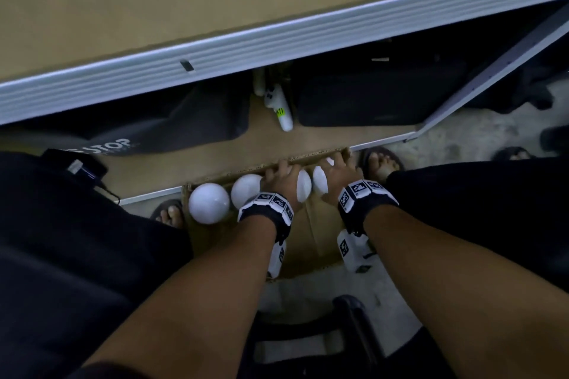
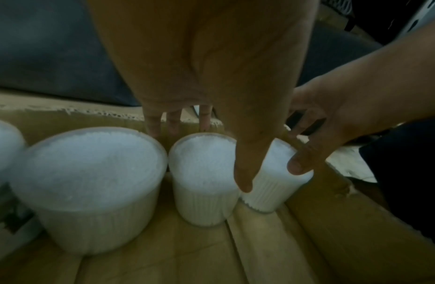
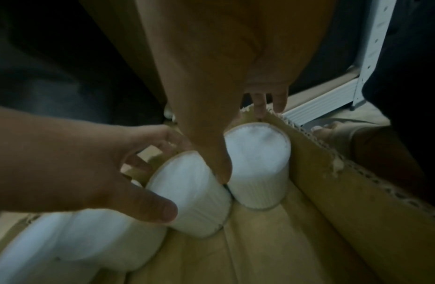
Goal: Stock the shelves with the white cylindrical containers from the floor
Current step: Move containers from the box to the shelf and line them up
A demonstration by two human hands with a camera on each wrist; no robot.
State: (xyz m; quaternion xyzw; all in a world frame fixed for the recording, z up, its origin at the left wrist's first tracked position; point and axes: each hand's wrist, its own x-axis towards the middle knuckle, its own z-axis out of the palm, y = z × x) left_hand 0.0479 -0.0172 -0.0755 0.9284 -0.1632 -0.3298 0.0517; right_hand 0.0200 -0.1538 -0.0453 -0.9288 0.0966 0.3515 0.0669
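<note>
Several white cylindrical containers stand in a row inside a cardboard box [image 1: 314, 234] on the floor. My left hand [image 1: 281, 178] reaches down over the third one from the left [image 1: 303, 189]. In the left wrist view its fingers [image 2: 174, 123] go behind that container [image 2: 202, 173] and its thumb lies along the container's right side. My right hand [image 1: 335, 174] wraps the rightmost container [image 1: 320, 183] the same way. Its thumb sits between the two containers in the right wrist view, against the rightmost container [image 3: 257, 163]. Two more containers [image 1: 209, 203] [image 1: 246, 191] stand untouched to the left.
The low shelf board [image 1: 197, 160] lies just beyond the box, with dark bags [image 1: 184, 120] and a white bottle [image 1: 281, 111] on it. Above it a wide tan shelf [image 1: 154, 9] with a ribbed metal edge [image 1: 277, 43] juts out. My sandalled feet [image 1: 381, 163] flank the box.
</note>
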